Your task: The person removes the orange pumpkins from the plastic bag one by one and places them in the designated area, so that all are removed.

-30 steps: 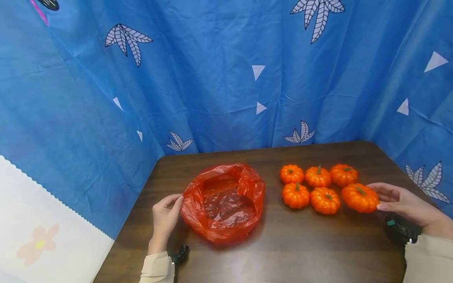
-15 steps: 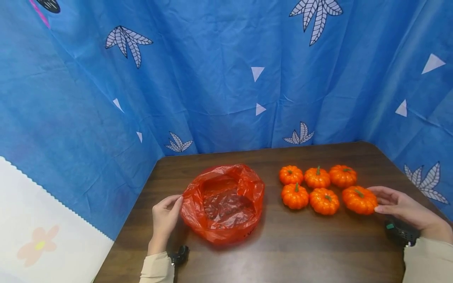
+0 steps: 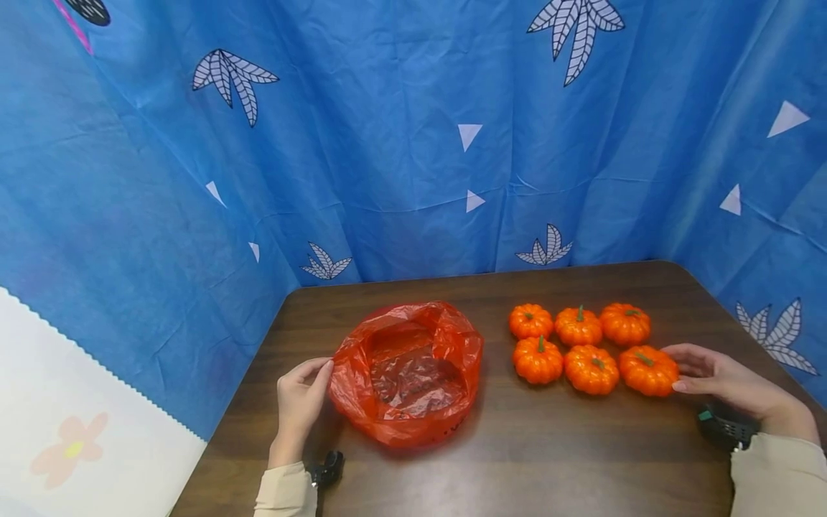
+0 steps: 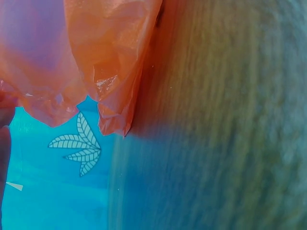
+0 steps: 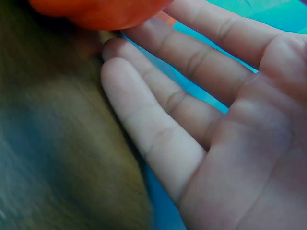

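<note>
An opened red plastic bag (image 3: 403, 431) stands on the left half of the table, its mouth spread wide. My left hand (image 3: 302, 402) pinches the bag's left rim between thumb and fingers. Thin red film (image 4: 110, 57) fills the upper left wrist view. At the right, my right hand (image 3: 730, 380) holds a small orange pumpkin (image 3: 649, 371) by its right side, thumb in front and fingers behind. That pumpkin sits at the near right end of the group. In the right wrist view, the orange pumpkin (image 5: 100, 12) shows at the top, against the fingertips; the thumb is out of sight.
Several other small pumpkins with green stems stand in two rows, among them a near middle pumpkin (image 3: 591, 370) and a far right pumpkin (image 3: 624, 324). They rest on a brown wooden table (image 3: 517, 452). A blue patterned curtain (image 3: 413, 143) hangs behind and beside it.
My right hand has brought the pumpkin down and slightly left, close beside the near middle pumpkin. The left hand and the bag have stayed in place.
</note>
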Demonstrator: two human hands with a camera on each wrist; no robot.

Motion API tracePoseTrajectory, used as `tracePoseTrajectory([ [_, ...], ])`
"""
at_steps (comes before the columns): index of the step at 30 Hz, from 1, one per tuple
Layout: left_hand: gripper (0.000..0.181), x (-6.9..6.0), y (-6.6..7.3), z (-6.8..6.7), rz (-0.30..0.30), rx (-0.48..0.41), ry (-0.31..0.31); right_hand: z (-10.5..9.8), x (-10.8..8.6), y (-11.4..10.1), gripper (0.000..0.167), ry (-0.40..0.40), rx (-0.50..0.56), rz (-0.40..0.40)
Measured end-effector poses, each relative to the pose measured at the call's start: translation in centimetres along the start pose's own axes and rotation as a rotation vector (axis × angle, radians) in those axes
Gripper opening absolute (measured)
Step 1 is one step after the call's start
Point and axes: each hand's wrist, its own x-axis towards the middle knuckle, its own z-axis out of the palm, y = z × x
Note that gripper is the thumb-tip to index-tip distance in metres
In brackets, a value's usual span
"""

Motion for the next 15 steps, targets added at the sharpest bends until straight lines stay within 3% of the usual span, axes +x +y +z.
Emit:
tracePoseTrajectory([
  [6,0.005,-0.03,-0.14,-0.01,-0.015,-0.009,0.0,-0.03,0.31,-0.12,0.036,0.002,-0.013,-0.016],
  [15,0.008,0.36,-0.33,0.2,0.048,-0.042,-0.005,0.1,0.08,-0.29,0.04,0.01,-0.041,0.023],
])
